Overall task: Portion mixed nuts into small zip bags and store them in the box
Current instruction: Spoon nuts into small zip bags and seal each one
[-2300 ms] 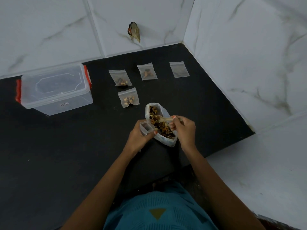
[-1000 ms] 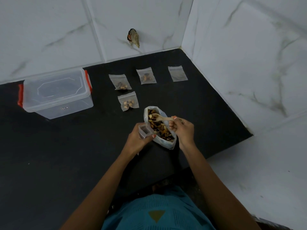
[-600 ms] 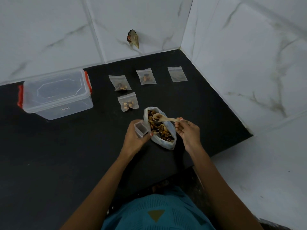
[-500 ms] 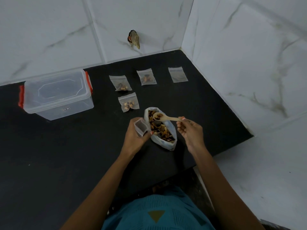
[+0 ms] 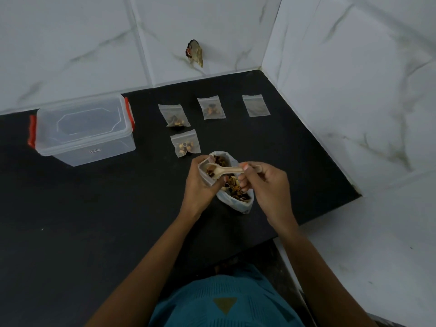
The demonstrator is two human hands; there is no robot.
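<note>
One small zip bag [image 5: 204,173] is gripped open by the left hand [image 5: 199,190], just beside the nut pouch [image 5: 238,202]; a spoon [image 5: 227,170], pinched in the right hand [image 5: 266,185], is held at its mouth. Spillage is risked if that mouth collapses.

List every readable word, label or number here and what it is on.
On box front, sticker: dark marks, too small to read.
On shirt, triangle: plain, no letters.
On spoon, zip bag: no print visible.
</note>
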